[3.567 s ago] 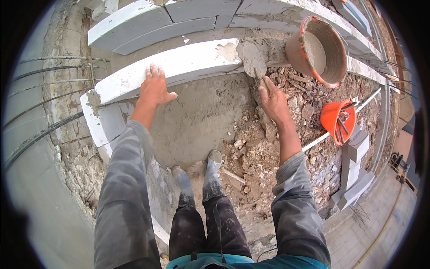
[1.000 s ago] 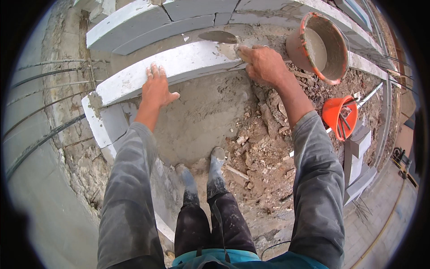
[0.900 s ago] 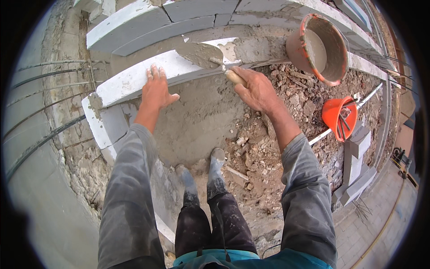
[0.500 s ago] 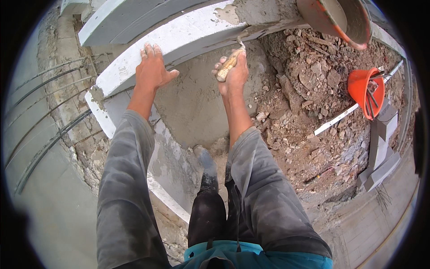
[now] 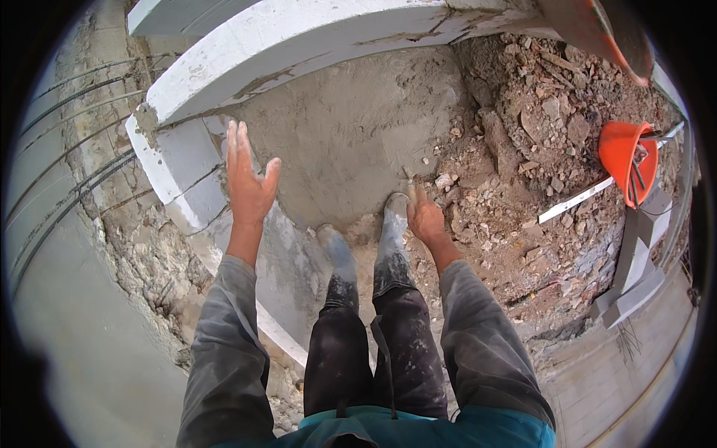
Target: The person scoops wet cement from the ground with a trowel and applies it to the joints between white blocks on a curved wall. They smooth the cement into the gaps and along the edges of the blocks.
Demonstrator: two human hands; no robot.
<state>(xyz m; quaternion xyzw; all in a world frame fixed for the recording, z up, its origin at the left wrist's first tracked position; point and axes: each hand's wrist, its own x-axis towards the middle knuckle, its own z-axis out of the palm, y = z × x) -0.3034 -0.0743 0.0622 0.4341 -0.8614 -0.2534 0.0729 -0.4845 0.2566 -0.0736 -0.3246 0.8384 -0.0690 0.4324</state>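
Note:
My left hand point(image 5: 250, 190), fingers stretched and thumb apart, hovers with nothing in it beside the inner side of the low block wall point(image 5: 187, 153). My right hand point(image 5: 427, 218) is lower and to the right, near my right boot point(image 5: 394, 216). Its fingers are closed round a trowel, mostly hidden by the hand; just a small pale bit pokes out past the fingertips. Ahead of both hands spreads a bed of wet grey mortar point(image 5: 336, 134). A curved wall of white blocks point(image 5: 299, 33) borders it at the far side.
Broken rubble and soil point(image 5: 515, 164) lie to the right. An orange bucket point(image 5: 620, 153) with tools inside stands there, near a white straight strip point(image 5: 575, 200) and grey blocks point(image 5: 635, 276). A larger tub point(image 5: 620, 33) is at the far right. Steel bars point(image 5: 75, 187) stick out at left.
My left hand has come off the curved wall's top and back toward me. My right hand has dropped down and nearer, from over the mortar to beside my boot. The view has shifted.

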